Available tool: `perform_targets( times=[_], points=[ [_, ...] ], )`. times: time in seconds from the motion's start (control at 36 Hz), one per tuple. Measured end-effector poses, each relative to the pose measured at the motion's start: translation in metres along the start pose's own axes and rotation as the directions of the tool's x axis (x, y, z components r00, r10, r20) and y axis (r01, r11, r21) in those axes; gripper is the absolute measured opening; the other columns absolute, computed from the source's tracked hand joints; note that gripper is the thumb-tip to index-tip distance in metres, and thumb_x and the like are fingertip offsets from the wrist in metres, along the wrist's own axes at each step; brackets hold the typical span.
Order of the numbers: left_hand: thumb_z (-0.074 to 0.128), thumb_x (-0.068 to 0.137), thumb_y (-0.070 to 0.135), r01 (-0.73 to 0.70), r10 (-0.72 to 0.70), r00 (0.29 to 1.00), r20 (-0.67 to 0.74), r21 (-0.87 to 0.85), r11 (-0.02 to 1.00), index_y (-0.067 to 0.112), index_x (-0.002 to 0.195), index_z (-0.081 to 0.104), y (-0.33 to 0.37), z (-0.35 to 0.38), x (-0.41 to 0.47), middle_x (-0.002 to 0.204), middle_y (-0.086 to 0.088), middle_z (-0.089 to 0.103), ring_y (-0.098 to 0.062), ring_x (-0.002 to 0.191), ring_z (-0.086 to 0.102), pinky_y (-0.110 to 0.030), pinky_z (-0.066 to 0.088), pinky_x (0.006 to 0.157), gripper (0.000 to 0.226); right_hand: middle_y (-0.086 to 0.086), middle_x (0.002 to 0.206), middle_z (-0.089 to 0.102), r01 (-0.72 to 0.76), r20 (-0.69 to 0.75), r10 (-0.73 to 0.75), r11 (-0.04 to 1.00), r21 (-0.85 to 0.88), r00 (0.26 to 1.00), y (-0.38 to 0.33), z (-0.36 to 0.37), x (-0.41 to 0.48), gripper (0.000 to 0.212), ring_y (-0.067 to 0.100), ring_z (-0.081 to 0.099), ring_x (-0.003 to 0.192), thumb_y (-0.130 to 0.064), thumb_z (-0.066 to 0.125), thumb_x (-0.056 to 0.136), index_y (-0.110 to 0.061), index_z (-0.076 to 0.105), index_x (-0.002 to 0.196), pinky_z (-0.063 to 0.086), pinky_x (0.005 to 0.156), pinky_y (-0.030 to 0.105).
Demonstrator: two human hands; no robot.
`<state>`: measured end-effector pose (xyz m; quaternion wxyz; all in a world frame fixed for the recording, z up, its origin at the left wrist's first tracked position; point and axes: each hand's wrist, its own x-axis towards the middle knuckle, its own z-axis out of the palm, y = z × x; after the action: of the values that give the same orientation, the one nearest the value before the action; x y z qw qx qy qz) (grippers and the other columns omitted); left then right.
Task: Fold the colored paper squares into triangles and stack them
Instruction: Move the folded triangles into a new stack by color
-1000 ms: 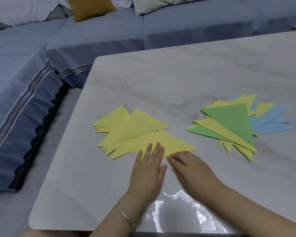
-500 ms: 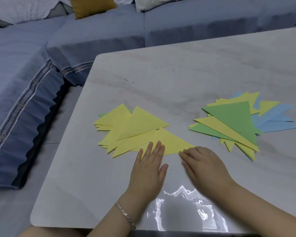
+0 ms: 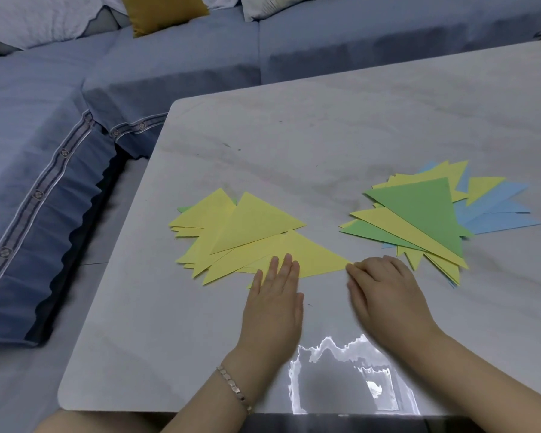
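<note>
Head view: two stacks, yellow pile, mixed pile; left grip flat on one triangle, right grip relaxed.

A home living room: blue sofa with cushions beside a marble table.

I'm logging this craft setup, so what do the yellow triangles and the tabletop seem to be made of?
The yellow triangles look like thin matte paper: flat, crisp edges, no shine. The tabletop looks like polished marble or a marble-look slab: grey veining, mirror-like glare near the front edge. Which, I cannot tell.
</note>
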<state>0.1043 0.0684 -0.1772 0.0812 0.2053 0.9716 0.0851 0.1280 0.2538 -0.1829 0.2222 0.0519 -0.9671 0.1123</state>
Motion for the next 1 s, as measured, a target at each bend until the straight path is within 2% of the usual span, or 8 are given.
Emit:
perform_targets(
  times=[0.08,0.17,0.33,0.5,0.69,0.78,0.94,1.0],
  points=[
    [0.028,0.097,0.03,-0.134,0.134,0.991,0.013,-0.001,0.991,0.016,0.141,0.036,0.023,-0.005,-0.002,0.151,0.002,0.028,-0.018,0.14,0.023,-0.043,0.017,0.113,0.047,0.006,0.078,0.065,-0.011,0.015,0.011,1.0,-0.007,1.0,-0.001,0.001,0.0,0.036,0.027,0.063,0.073,-0.02,0.039,0.083,-0.006,0.072,0.088,0.034,0.083,0.033],
    [0.025,0.09,0.042,-0.208,0.204,0.976,0.072,0.058,0.976,0.023,0.126,0.057,0.042,-0.007,-0.003,0.134,0.009,0.052,-0.009,0.125,0.048,-0.033,0.045,0.098,0.052,0.006,0.081,0.066,-0.013,0.027,0.014,1.0,-0.023,1.0,0.0,0.001,-0.002,0.028,0.028,0.064,0.076,-0.015,0.046,0.081,-0.006,0.072,0.089,0.033,0.078,0.032],
    [0.027,0.088,0.043,-0.187,0.186,0.982,0.024,0.085,0.979,0.025,0.119,0.063,0.037,-0.011,-0.002,0.127,0.013,0.058,-0.005,0.118,0.053,-0.034,0.048,0.093,0.051,0.005,0.083,0.068,-0.015,0.041,0.017,0.999,-0.049,0.999,-0.002,0.001,-0.005,0.024,0.027,0.064,0.078,-0.013,0.058,0.072,-0.006,0.072,0.09,0.049,0.071,0.033],
    [0.029,0.089,0.038,-0.124,0.124,0.992,-0.031,-0.022,0.992,0.017,0.121,0.062,0.007,-0.019,-0.016,0.127,0.004,0.059,-0.015,0.115,0.057,-0.047,0.041,0.097,0.05,0.007,0.081,0.067,-0.023,0.023,0.024,0.999,-0.045,0.999,-0.002,0.004,-0.005,0.018,0.029,0.063,0.075,-0.005,0.065,0.071,-0.005,0.071,0.088,0.049,0.067,0.034],
    [0.053,0.084,0.026,-0.073,0.07,0.982,-0.175,-0.009,0.997,0.013,0.113,0.067,-0.035,-0.023,-0.039,0.118,0.001,0.065,-0.017,0.106,0.063,-0.041,0.05,0.087,0.035,0.008,0.08,0.066,-0.023,0.009,0.023,0.999,-0.023,1.0,-0.002,0.005,-0.006,0.022,0.03,0.062,0.074,-0.001,0.073,0.066,-0.003,0.07,0.087,0.047,0.064,0.032],
    [0.044,0.088,0.029,-0.028,0.031,0.975,-0.22,0.019,0.999,0.014,0.11,0.069,-0.045,-0.024,-0.045,0.113,0.001,0.067,-0.017,0.104,0.064,-0.043,0.048,0.089,0.036,0.008,0.081,0.066,-0.016,0.0,0.016,1.0,-0.023,1.0,-0.002,0.005,-0.006,0.018,0.031,0.062,0.074,-0.003,0.068,0.07,-0.003,0.07,0.089,0.047,0.064,0.032],
    [0.049,0.087,0.02,0.146,-0.161,0.947,-0.277,-0.074,0.986,0.013,0.074,0.07,-0.042,-0.036,-0.036,0.07,0.001,0.064,-0.026,0.072,0.062,-0.031,0.043,0.066,0.026,0.01,0.08,0.066,-0.039,0.035,0.039,0.999,-0.006,0.999,-0.004,0.002,-0.005,0.027,0.032,0.062,0.075,0.0,0.076,0.063,-0.001,0.07,0.089,0.047,0.062,0.034],
    [0.055,0.089,0.022,0.226,-0.277,0.918,-0.285,-0.2,0.953,0.014,0.08,0.068,-0.037,-0.041,-0.026,0.076,0.001,0.064,-0.025,0.077,0.059,-0.032,0.041,0.066,0.018,0.01,0.08,0.066,-0.048,0.039,0.048,0.999,0.003,0.998,-0.005,0.002,-0.005,0.027,0.033,0.062,0.074,0.001,0.076,0.062,0.0,0.07,0.088,0.048,0.062,0.034]
  ],
)
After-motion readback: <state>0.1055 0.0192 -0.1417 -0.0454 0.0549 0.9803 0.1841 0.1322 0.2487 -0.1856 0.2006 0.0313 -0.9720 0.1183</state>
